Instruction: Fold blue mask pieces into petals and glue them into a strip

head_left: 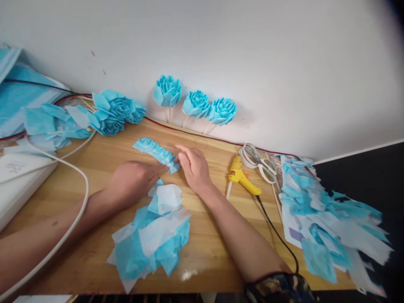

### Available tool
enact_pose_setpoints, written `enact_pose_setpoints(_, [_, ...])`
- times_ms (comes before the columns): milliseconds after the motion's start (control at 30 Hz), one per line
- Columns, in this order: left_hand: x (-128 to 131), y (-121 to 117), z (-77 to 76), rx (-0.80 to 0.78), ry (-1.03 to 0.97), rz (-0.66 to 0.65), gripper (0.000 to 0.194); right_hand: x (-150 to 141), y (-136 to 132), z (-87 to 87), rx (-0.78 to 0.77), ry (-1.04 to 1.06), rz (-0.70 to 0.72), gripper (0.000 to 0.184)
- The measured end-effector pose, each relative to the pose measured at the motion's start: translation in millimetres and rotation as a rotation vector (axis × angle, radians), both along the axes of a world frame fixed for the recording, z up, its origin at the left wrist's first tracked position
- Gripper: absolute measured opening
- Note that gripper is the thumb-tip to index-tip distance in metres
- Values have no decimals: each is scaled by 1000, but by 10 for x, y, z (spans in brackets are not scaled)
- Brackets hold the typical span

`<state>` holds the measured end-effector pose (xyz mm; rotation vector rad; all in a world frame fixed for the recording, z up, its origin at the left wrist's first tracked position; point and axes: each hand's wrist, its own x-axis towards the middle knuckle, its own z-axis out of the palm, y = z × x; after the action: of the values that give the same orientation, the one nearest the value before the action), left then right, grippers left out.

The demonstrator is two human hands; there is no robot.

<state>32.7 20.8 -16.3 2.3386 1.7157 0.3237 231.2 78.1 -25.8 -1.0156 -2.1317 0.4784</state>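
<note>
A row of overlapping folded blue petals (154, 150) lies on the wooden table, bending down toward its right end. My left hand (134, 181) comes in from the left, fingers mostly curled, its index fingertip on the lower edge of the end petal (174, 167). On the other side, the thumb and fingertips of my right hand (194, 168) close against that same petal; the exact grip is partly hidden. Just below my left hand spreads a loose pile of blue and white fabric-like pieces (151, 240).
Three blue flowers on sticks (196, 104) lean by the wall. More blue flowers (116, 111) lie at left, near a white box (22, 181) and a white cable (86, 185). At right are a yellow glue gun (241, 176), scissors (267, 168) and heaped blue scraps (328, 219).
</note>
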Motion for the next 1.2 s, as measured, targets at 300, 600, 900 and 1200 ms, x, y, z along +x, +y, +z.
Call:
enact_pose_setpoints(300, [-7, -7, 20, -22, -85, 56, 39, 29, -6, 19, -110, 190, -98, 32])
enact_pose_setpoints(600, [-45, 1, -18, 0, -169, 98, 38, 29, -19, 34, -62, 124, 29, 31])
enact_pose_setpoints(900, [-37, -3, -26, -25, -158, 94, 37, 3, 1, 4, -41, 22, 108, 30])
enact_pose_setpoints(1200, [-63, 6, 151, 11, -427, 308, 38, 46, 56, -64, 9, 44, -110, 22])
